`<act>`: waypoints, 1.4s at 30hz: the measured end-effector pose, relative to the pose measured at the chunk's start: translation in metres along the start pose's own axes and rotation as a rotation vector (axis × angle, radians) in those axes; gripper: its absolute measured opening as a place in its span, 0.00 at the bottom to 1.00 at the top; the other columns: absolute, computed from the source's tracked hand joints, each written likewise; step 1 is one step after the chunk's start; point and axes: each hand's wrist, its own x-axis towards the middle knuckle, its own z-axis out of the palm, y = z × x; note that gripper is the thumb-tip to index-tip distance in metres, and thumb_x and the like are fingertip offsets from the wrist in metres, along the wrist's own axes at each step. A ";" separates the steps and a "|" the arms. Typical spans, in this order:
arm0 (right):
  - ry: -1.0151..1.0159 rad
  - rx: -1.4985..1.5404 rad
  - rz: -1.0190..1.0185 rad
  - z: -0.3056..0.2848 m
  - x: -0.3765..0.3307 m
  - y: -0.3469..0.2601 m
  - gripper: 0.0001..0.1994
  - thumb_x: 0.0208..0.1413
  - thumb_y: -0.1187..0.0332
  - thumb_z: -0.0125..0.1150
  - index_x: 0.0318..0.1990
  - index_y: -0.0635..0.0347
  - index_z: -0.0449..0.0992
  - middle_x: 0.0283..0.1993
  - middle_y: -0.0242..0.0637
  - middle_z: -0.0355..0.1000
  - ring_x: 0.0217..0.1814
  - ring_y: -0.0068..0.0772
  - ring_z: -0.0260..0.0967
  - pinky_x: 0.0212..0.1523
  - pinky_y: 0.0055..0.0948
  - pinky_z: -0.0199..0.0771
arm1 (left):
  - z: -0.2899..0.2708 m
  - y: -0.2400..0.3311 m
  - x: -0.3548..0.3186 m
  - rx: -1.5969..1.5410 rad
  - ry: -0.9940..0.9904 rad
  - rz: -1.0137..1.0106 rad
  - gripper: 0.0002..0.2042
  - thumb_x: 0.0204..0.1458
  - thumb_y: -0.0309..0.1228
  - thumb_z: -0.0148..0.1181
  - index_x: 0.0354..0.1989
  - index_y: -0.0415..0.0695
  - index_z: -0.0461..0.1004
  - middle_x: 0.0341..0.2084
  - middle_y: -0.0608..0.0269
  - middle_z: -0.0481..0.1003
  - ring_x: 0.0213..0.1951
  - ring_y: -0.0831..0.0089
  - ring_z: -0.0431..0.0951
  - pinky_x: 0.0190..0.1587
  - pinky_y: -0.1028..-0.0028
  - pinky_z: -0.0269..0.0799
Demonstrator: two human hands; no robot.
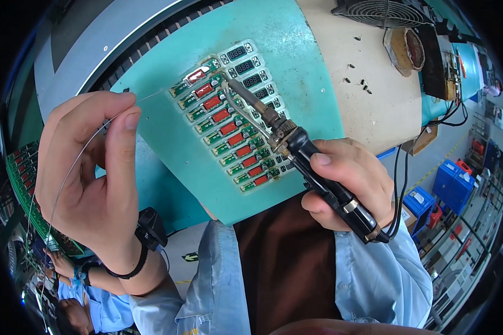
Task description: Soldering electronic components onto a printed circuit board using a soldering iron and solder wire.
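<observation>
A green panel of small circuit boards with red blocks and dark display windows lies tilted on a teal work plate, near the middle of the view. The metal tip of a black-handled soldering iron rests on the upper left corner of the panel, close to the topmost red block. The right hand is wrapped tight around the iron's black grip, thumb on top, fingers curled beneath, with the black cable leaving the handle's lower end. A thin silver solder wire runs from the left toward that same corner of the panel; its end stops just beside the iron's tip, though actual contact cannot be made out. The left hand pinches the wire between thumb and forefinger, the other fingers folded loosely, and a black wrist strap circles the wrist. Beyond the plate lies a beige bench top with a few small loose parts, and a round wire fan grille sits at the top edge.
</observation>
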 end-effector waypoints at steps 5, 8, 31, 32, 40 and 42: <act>-0.053 -0.030 -0.012 -0.001 -0.002 0.002 0.22 0.58 0.59 0.75 0.52 0.68 0.78 0.43 0.52 0.80 0.39 0.47 0.82 0.39 0.36 0.80 | -0.009 0.001 -0.004 0.053 -0.157 -0.022 0.06 0.60 0.14 0.62 0.44 0.31 0.79 0.43 0.54 0.79 0.41 0.75 0.82 0.43 0.80 0.80; -0.070 -0.029 -0.028 0.001 -0.002 0.006 0.23 0.60 0.57 0.74 0.50 0.70 0.78 0.42 0.55 0.80 0.39 0.50 0.82 0.40 0.37 0.82 | -0.007 0.001 -0.004 0.048 -0.151 -0.032 0.06 0.60 0.14 0.62 0.44 0.31 0.79 0.43 0.55 0.79 0.41 0.75 0.82 0.43 0.80 0.80; -0.086 -0.036 -0.018 0.000 -0.001 0.003 0.24 0.59 0.57 0.74 0.51 0.71 0.78 0.43 0.55 0.80 0.41 0.50 0.83 0.42 0.37 0.81 | -0.001 0.006 -0.001 0.082 -0.190 -0.067 0.06 0.60 0.15 0.63 0.43 0.32 0.80 0.42 0.56 0.79 0.39 0.78 0.81 0.37 0.83 0.76; -0.087 -0.034 -0.016 0.001 -0.001 0.003 0.24 0.59 0.57 0.74 0.51 0.71 0.78 0.43 0.56 0.80 0.41 0.50 0.83 0.42 0.36 0.81 | -0.001 0.006 -0.002 0.074 -0.180 -0.065 0.06 0.60 0.14 0.63 0.43 0.32 0.80 0.42 0.56 0.79 0.39 0.78 0.81 0.38 0.83 0.77; -0.053 -0.017 -0.002 0.000 -0.006 -0.001 0.23 0.58 0.58 0.75 0.52 0.68 0.78 0.44 0.53 0.80 0.41 0.47 0.82 0.40 0.35 0.81 | -0.009 0.003 -0.008 0.064 -0.147 -0.015 0.06 0.60 0.14 0.61 0.44 0.32 0.80 0.42 0.55 0.79 0.40 0.77 0.81 0.39 0.82 0.78; 0.004 0.010 0.019 -0.002 -0.008 -0.004 0.22 0.55 0.62 0.77 0.54 0.63 0.80 0.45 0.48 0.81 0.39 0.41 0.81 0.36 0.33 0.80 | -0.009 0.004 -0.009 0.059 -0.147 -0.014 0.06 0.60 0.14 0.61 0.44 0.31 0.80 0.42 0.55 0.79 0.40 0.77 0.81 0.39 0.83 0.78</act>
